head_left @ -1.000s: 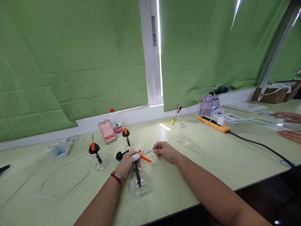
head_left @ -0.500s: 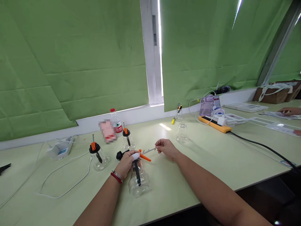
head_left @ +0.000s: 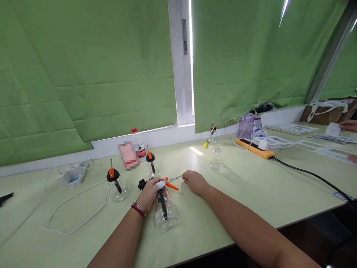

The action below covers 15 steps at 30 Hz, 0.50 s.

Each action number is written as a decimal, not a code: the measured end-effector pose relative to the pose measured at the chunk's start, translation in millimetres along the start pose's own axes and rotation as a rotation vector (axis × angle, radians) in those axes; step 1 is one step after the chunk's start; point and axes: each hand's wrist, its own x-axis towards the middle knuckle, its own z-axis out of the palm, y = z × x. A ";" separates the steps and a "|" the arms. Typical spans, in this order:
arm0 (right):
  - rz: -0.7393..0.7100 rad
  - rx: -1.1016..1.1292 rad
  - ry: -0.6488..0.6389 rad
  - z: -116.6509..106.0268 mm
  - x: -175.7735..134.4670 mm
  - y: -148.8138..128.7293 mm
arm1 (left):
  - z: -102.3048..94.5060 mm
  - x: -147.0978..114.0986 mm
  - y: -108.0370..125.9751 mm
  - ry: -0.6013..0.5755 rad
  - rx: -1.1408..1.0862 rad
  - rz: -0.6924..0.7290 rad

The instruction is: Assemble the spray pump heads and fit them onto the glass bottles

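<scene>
A clear glass bottle [head_left: 170, 224] stands near the table's front, a black part [head_left: 162, 203] reaching down in it. At its neck my left hand [head_left: 152, 191] is closed around the black top fitting, the thumb, wrapped in something white, pressing beside an orange lever [head_left: 171, 184]. A thin metal rod [head_left: 176, 178] sticks out to the right from there. My right hand [head_left: 193, 181] is closed in a pinch on the rod's far end; its fingertips are partly hidden. Two similar glass bottles with black and orange tops, one on the left [head_left: 120, 193] and one behind [head_left: 155, 172], stand nearby.
An open glass jar [head_left: 216, 164] stands right of my hands. Behind are a water bottle [head_left: 141, 150], a yellow marker [head_left: 205, 143] and a purple bottle [head_left: 245, 128]. An orange power strip [head_left: 255, 149] trails a black cable. White cords [head_left: 67, 233] lie left. Another person's hand [head_left: 350, 125] holds paper.
My right hand has turned, its fingers curling further over the rod's end and sitting slightly lower. My left hand stays at the bottle. The other person's hand has raised a white paper.
</scene>
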 end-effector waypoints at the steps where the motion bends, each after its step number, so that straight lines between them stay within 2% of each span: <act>1: 0.003 -0.006 0.007 -1.0 -0.1 -0.6 | 0.2 -0.2 0.2 0.000 0.000 -0.002; 6: 0.024 0.052 0.092 -10.3 -3.6 -3.9 | 0.1 -0.8 0.8 0.017 -0.002 0.001; 11: 0.075 0.229 0.218 -24.4 -8.8 -7.0 | -1.3 -0.6 2.9 0.098 -0.005 0.043; 15: 0.108 0.418 0.212 -35.0 -10.2 -12.9 | 0.1 -1.7 10.5 0.181 -0.011 0.133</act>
